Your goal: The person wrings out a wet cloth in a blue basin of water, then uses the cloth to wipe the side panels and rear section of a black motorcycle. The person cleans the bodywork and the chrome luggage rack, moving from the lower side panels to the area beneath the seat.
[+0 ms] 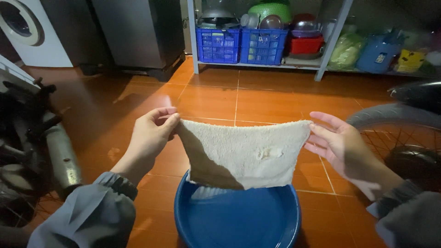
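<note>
**Towel stretched over a blue basin**

The left hand pinches the top left corner of a cream towel, fingers closed on the fabric. The right hand grips the top right corner between thumb and fingers, the other fingers spread loosely. Between them the towel hangs flat and taut, with a small worn patch near its middle. Its lower edge hangs just above the rim of a round blue basin, which sits on the orange tiled floor. Grey sleeves cover both forearms. A bicycle wheel stands near the right hand. Along the far wall, a shelf holds two blue crates filled with pots and bowls.
</note>
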